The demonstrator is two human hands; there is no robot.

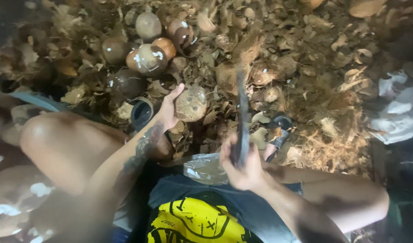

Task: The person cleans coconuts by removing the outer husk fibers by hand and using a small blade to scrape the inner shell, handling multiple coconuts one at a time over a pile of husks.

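Observation:
My left hand (168,110) reaches forward and cups a round brown coconut (191,104) on the ground among the husk scraps. My right hand (241,164) grips the handle of a long dark blade (242,108) that points up and away from me, a little to the right of the coconut. The blade is blurred. Both my knees frame the scene, and a clear plastic sheet (205,167) lies across my lap.
Several peeled coconuts (148,57) sit in a cluster at the upper left. Dry husk pieces (305,54) cover the ground. A dark sandal (280,128) lies right of the blade. White cloth or bags (397,112) are at the right edge.

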